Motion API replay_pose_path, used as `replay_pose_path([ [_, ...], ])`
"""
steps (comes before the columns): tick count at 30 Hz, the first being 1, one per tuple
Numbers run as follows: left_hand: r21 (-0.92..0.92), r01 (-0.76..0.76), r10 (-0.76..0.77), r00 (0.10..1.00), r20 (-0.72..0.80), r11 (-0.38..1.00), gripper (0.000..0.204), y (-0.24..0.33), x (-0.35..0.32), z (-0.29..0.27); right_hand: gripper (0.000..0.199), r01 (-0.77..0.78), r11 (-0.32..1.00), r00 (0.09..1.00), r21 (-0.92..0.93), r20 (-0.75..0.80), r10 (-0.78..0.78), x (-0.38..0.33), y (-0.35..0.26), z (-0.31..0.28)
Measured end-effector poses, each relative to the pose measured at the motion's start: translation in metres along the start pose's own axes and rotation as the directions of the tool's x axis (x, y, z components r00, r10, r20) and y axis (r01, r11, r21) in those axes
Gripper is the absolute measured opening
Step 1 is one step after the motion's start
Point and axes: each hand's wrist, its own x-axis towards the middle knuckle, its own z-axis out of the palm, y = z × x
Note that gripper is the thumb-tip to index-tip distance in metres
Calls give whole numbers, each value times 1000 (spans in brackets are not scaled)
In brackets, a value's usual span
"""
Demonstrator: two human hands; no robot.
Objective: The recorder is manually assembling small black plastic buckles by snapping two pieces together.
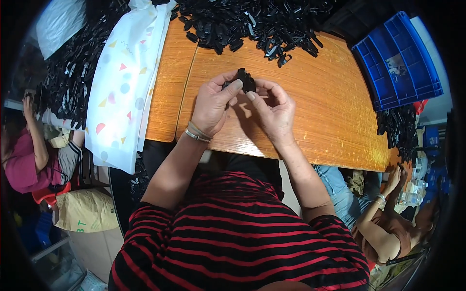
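A small black plastic part point(245, 80) is pinched between both my hands above the wooden table point(315, 111). My left hand point(213, 104), with bracelets at the wrist, grips its left side with thumb and fingers. Fingertips of my right hand point(274, 109) hold it from the right. A large heap of similar black parts point(257, 24) lies at the far edge of the table, a short way beyond my hands.
A white cloth with coloured shapes point(124, 82) hangs over the table's left side, more black parts point(68, 77) beyond it. A blue plastic crate point(395, 60) sits at the right. Other people sit at the left point(29, 155) and lower right point(388, 228).
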Motion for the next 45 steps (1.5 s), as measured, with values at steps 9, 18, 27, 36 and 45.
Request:
replay_pose_path([
  [9,183,-106,102,994,34,977,30,7,-6,-7,26,205,934,979,-292,48,-199,8,-16,1],
  [18,362,-144,134,990,53,921,28,12,-12,-3,24,317,836,947,-448,93,-309,6,-9,0],
  [27,703,-466,455,862,224,537,22,2,-21,9,35,432,781,892,-451,89,-443,-9,12,8],
  [36,417,-198,133,974,181,887,29,19,-34,14,44,341,890,939,-303,149,-309,-28,16,26],
  [45,762,163,-150,985,-88,627,33,80,-126,-58,36,280,879,854,-387,518,-45,-6,10,4],
])
